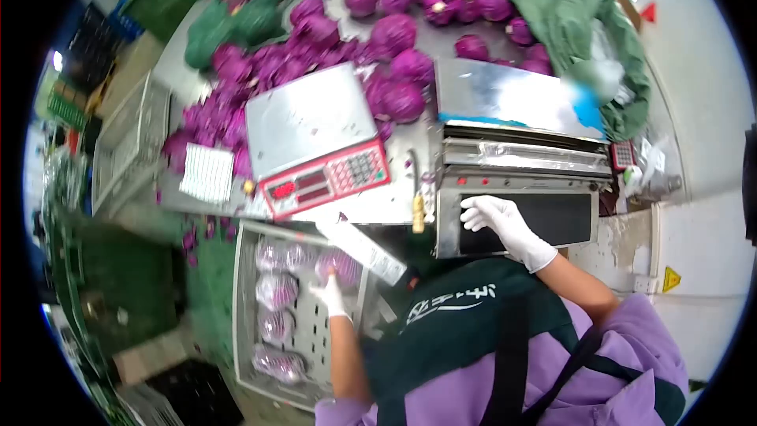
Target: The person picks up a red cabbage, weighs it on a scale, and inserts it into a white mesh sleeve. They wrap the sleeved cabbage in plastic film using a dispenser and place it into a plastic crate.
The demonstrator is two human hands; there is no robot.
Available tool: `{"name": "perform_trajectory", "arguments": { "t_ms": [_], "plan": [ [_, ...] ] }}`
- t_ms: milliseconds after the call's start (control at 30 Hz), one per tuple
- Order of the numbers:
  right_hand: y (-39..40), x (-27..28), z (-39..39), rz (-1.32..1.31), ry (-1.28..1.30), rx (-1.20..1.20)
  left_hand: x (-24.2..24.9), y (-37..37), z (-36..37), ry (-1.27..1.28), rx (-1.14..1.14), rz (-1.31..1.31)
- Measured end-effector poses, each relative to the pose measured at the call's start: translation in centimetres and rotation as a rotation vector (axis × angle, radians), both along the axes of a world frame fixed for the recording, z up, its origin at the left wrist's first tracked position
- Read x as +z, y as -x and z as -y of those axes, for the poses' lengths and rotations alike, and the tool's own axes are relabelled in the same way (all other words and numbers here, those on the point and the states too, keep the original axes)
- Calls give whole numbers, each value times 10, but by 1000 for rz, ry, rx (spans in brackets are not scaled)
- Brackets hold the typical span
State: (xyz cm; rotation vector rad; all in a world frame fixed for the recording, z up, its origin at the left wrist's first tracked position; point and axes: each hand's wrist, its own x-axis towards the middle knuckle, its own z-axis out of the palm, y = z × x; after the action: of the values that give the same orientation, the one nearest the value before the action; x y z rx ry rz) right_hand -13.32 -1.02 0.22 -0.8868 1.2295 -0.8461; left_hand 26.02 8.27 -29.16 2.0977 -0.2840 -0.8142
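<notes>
My left hand [333, 297], in a white glove, is at the right side of a grey crate [239, 308]. Its fingers rest against a film-wrapped red cabbage [339, 266] and appear to grip it; part of the grip is hidden. More wrapped red cabbages [276, 290] lie along the crate's left side and top. My right hand [505, 225], also gloved in white, holds nothing. Its fingers are apart over the black plate [544, 217] of a film-wrapping machine [449, 229].
A scale [311, 122] with a red keypad stands left of the machine. Loose red cabbages [394, 35] and peeled leaves [272, 67] cover the table behind. A yellow-handled tool [418, 213] and a white labelled bar [363, 251] are near the table edge. Another crate [130, 142] stands left.
</notes>
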Motion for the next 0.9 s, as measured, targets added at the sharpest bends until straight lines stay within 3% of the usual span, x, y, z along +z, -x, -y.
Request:
{"name": "perform_trajectory", "arguments": {
  "t_ms": [33,100,167,233,300,433,567,600,767,833,900],
  "plan": [
    [7,5,1,-32,44,-9,53,3,10,-26,8,120],
    [23,11,1,-77,77,-59,111,8,51,-53,25,397],
    [39,15,3,-96,103,-89,158,28,100,306,-42,720],
    [54,20,6,-112,127,-103,225,70,155,582,-179,722],
    [68,28,10,-155,181,-122,262,116,209,752,-274,595],
    [104,48,20,-245,224,-184,274,183,319,832,-559,671],
    [176,60,38,-383,316,-323,281,261,419,843,-817,534],
    [198,61,45,-306,246,-427,280,279,445,820,-896,576],
    [343,52,105,-425,300,-662,263,367,571,623,-1236,715],
    [416,34,147,-527,372,-752,256,408,612,552,-1308,788],
    [480,21,193,-900,479,-737,260,456,639,536,-1375,772]
  ]
}}
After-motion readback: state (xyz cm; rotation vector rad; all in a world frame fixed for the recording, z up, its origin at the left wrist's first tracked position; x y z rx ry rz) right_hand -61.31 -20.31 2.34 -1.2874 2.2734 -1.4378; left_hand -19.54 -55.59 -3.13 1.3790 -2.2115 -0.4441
